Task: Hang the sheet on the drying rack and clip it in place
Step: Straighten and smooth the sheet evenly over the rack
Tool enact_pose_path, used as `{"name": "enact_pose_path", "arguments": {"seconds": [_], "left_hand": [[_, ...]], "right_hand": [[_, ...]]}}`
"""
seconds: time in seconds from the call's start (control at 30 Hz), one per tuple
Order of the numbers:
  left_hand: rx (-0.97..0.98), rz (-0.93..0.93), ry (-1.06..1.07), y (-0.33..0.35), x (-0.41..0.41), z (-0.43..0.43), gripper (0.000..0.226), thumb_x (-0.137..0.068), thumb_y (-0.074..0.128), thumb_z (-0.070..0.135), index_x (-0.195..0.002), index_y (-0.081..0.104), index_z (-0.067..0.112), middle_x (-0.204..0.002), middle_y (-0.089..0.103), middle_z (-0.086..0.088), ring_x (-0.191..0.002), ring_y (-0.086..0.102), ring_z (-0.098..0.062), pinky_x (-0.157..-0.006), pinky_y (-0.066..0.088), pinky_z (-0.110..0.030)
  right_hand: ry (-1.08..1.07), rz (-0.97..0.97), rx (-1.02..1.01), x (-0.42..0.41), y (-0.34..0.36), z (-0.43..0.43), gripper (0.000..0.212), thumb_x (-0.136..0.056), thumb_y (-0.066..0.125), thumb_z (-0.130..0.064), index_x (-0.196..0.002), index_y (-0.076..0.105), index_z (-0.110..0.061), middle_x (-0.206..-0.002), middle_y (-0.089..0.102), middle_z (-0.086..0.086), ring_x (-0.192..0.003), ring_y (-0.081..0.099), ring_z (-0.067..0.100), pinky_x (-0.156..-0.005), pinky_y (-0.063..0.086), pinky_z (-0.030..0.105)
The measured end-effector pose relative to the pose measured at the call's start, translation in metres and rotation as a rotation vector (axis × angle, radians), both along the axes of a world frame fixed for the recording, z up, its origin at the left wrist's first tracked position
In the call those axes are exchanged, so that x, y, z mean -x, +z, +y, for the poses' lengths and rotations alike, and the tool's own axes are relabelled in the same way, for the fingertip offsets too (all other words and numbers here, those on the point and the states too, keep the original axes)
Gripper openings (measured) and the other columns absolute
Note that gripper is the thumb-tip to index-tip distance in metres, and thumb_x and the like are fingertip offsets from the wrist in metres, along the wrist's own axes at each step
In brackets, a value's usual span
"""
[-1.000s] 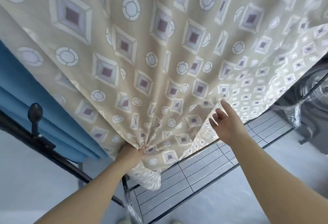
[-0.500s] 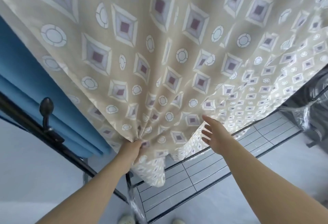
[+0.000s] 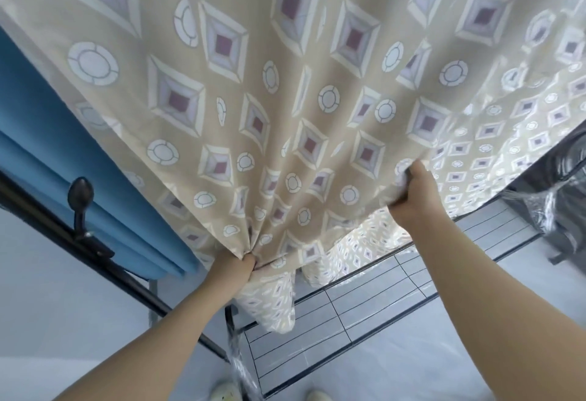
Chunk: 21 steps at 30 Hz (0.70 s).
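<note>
Sheet (image 3: 285, 89) fills the upper frame from 9 through 12 to 3 o'clock, beige with a diamond and circle print, its lower part gathered into folds. Left hand (image 3: 233, 269), just below centre at about 7 o'clock, is closed in a fist around a bunch of the fabric; pleats fan upward from that grip and a loose end hangs below it. Right hand (image 3: 412, 192), out at 3 o'clock, pinches a fold of the sheet between thumb and fingers. Rack (image 3: 364, 321) of black wire rails lies below the sheet at 5 o'clock, part of it wrapped in clear plastic. Blue cloth (image 3: 47, 134) hangs at 9 o'clock beside the sheet, over a dark bar with a black knob (image 3: 81, 192). Two shoes (image 3: 226, 392) show on the floor at 6 o'clock.
</note>
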<state>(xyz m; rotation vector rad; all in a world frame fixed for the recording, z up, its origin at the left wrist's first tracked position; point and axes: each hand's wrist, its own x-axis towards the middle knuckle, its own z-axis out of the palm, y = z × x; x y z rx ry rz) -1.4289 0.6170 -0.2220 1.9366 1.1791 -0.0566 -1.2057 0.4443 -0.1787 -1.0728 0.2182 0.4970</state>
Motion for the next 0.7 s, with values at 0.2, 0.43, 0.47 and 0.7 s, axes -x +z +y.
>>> {"name": "enact_pose_path", "arguments": {"seconds": [0.2,0.43,0.47,0.7], "left_hand": [[0.223,-0.208,0.177,0.008,-0.004,-0.005,0.020,-0.086,0.056,0.000,-0.102,0.054,0.011,-0.080,0.057,-0.002,-0.072,0.051,-0.016,-0.067,0.039,-0.025],[0.516,-0.383,0.042,0.028,-0.019,-0.006,0.061,-0.054,0.087,0.028,-0.109,0.061,0.020,-0.110,0.067,0.003,-0.110,0.058,-0.018,-0.101,0.039,-0.036],[0.557,-0.423,0.053,0.031,-0.023,-0.005,0.070,-0.049,0.089,0.036,-0.111,0.061,0.021,-0.113,0.067,0.002,-0.113,0.058,-0.020,-0.103,0.039,-0.041],[0.196,-0.567,0.218,0.053,-0.041,-0.003,0.010,-0.083,0.068,0.027,-0.087,0.061,0.022,-0.092,0.066,0.006,-0.097,0.061,-0.016,-0.091,0.044,-0.032]], "right_hand": [[-0.029,-0.199,0.362,0.020,-0.005,-0.016,0.020,-0.094,0.054,-0.025,-0.075,0.051,-0.019,-0.068,0.056,-0.004,-0.066,0.056,0.013,-0.060,0.046,0.023],[0.016,-0.207,0.504,0.031,-0.016,-0.027,0.027,-0.093,0.052,-0.037,-0.074,0.053,-0.017,-0.075,0.058,0.002,-0.072,0.057,0.017,-0.067,0.045,0.027],[0.018,-0.205,0.513,0.034,-0.016,-0.026,0.027,-0.094,0.052,-0.037,-0.074,0.054,-0.018,-0.074,0.058,0.001,-0.072,0.057,0.016,-0.067,0.045,0.028],[0.065,-0.195,0.602,0.049,-0.019,-0.028,0.033,-0.094,0.049,-0.039,-0.069,0.051,-0.017,-0.068,0.054,0.000,-0.064,0.051,0.011,-0.055,0.038,0.023]]}}
